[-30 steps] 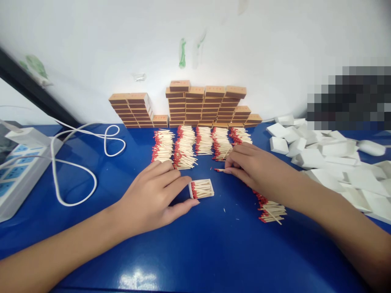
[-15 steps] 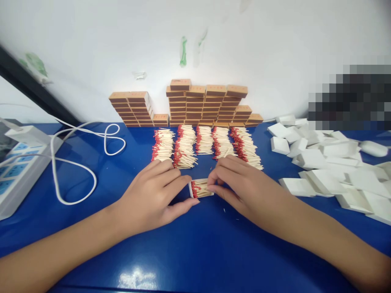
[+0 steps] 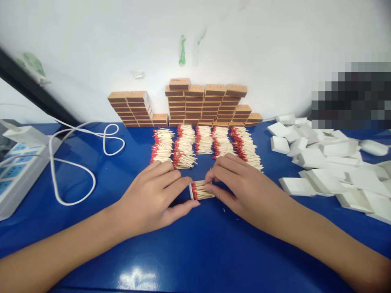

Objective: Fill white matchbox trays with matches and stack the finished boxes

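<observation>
A small white matchbox tray (image 3: pixel 191 191) lies on the blue table, filled with red-headed matches (image 3: pixel 199 190) whose heads point left. My left hand (image 3: pixel 157 193) steadies its left end between thumb and index finger. Over the right end, my right hand (image 3: pixel 236 183) is closed in a pinch, thumb and index fingertips on the matches in the tray. That hand covers part of the tray's right side. Just behind both hands, loose matches (image 3: pixel 204 140) lie in several rows, heads to the left.
Stacked matchboxes (image 3: pixel 194 103) stand against the white wall. White trays (image 3: pixel 324 156) are heaped at the right, beside a pixelated dark area. At the left are a power strip (image 3: pixel 33 175) and a looping white cable (image 3: pixel 91 175). Bare blue tabletop (image 3: pixel 195 252) lies in front.
The fingertips of my right hand have shifted slightly left over the matches in the tray. My left hand keeps its hold; the view has moved a little.
</observation>
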### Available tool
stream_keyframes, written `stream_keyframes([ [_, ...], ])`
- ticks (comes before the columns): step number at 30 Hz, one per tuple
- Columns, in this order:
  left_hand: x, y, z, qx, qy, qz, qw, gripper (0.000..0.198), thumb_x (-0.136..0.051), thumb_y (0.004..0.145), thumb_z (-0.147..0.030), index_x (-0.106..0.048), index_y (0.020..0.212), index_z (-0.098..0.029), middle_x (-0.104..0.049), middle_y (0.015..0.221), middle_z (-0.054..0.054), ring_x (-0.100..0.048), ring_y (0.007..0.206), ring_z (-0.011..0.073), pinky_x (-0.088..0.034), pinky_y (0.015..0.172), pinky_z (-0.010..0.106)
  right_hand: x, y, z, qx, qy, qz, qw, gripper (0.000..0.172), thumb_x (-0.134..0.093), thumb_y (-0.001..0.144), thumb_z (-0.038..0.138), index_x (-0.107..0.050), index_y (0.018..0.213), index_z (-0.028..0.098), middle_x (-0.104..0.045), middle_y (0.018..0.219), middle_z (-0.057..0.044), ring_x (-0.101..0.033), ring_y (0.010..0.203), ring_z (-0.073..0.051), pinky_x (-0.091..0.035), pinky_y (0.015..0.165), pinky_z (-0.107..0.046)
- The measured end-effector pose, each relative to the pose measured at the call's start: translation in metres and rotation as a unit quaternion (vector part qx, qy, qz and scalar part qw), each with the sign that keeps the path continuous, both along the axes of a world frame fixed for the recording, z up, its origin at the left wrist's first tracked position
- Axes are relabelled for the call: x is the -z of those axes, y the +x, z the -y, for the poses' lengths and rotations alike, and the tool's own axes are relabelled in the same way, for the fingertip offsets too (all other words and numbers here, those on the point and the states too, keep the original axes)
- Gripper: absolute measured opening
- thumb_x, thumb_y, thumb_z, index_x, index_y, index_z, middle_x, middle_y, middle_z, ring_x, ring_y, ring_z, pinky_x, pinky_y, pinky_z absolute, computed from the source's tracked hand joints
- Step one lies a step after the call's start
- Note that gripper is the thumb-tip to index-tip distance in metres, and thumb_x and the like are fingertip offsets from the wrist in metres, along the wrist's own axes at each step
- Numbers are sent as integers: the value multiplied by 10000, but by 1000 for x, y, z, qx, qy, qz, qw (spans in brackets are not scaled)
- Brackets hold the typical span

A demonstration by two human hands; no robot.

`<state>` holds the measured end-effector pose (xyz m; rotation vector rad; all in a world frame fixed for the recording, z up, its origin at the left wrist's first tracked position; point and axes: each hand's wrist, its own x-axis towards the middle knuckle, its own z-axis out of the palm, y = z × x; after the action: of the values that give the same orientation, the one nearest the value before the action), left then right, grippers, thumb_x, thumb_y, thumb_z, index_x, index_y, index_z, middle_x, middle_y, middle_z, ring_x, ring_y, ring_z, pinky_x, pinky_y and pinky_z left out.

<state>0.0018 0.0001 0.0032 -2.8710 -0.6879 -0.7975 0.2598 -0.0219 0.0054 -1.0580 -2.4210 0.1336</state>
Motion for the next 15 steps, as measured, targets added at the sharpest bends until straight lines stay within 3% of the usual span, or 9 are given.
stream_keyframes([
  [9, 0, 0, 0, 7, 2, 0, 1000, 289, -726, 1033, -402, -723, 1114, -124, -674, 831, 44, -579, 793, 207, -499, 732, 372, 4, -1, 0, 9, -23, -16, 1000, 106, -611, 1057, 154, -645, 973, 208, -696, 970, -72, -662, 927, -230, -560, 823, -378],
  [15, 1, -1, 0, 1, 3, 1, 1000, 296, -745, 1019, -395, -729, 1110, -114, -675, 830, 46, -594, 801, 214, -507, 742, 380, 0, 24, -18, 69, 36, 8, 997, 66, -623, 1035, 173, -678, 1013, 202, -713, 983, -95, -679, 960, -270, -558, 858, -416],
])
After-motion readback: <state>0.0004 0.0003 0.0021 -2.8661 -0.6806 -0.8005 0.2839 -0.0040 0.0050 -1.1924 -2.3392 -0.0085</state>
